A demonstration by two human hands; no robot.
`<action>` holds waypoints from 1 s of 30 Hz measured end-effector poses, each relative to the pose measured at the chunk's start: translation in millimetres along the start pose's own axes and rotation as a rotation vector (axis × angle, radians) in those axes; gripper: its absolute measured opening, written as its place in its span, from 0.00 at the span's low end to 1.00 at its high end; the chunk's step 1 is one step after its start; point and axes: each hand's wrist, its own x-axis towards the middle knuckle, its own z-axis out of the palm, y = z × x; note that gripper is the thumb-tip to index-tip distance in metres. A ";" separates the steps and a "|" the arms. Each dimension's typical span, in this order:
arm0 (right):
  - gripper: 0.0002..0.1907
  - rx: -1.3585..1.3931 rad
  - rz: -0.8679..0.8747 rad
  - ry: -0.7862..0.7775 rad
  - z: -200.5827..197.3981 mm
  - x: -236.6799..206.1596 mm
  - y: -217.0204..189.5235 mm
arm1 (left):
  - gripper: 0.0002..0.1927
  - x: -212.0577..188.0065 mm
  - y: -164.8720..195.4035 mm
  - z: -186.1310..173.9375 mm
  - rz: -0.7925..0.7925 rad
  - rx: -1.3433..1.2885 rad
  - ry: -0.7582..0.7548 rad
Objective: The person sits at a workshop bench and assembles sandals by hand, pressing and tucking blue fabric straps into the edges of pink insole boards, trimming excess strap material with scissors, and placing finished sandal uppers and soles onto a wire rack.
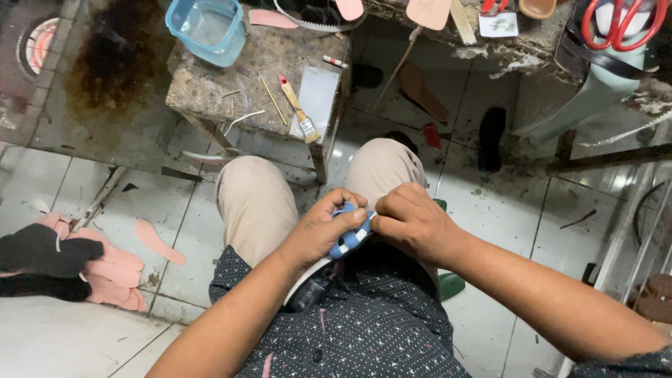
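Note:
I sit with both hands together over my lap. My left hand (pixel 327 227) grips a small shoe (pixel 348 239) with blue and white stripes on its upper and a white sole edge. My right hand (pixel 411 220) presses on the shoe's top right end, fingers curled against it. Most of the shoe is hidden under the two hands. My knees in beige trousers (pixel 255 203) lie just beyond the hands.
A worn low table (pixel 210 91) ahead carries a blue plastic tub (pixel 206 28), a glue brush (pixel 299 110) and a white sheet (pixel 316 94). Pink insoles (pixel 115 276) and black pieces (pixel 42 252) lie on the tiled floor at left. Red-handled scissors (pixel 623 24) sit on the bench at top right.

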 end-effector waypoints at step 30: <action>0.18 0.432 0.525 -0.102 85.9 70.0 -74.9 | 0.30 -109.7 24.6 -53.6 0.434 0.491 0.419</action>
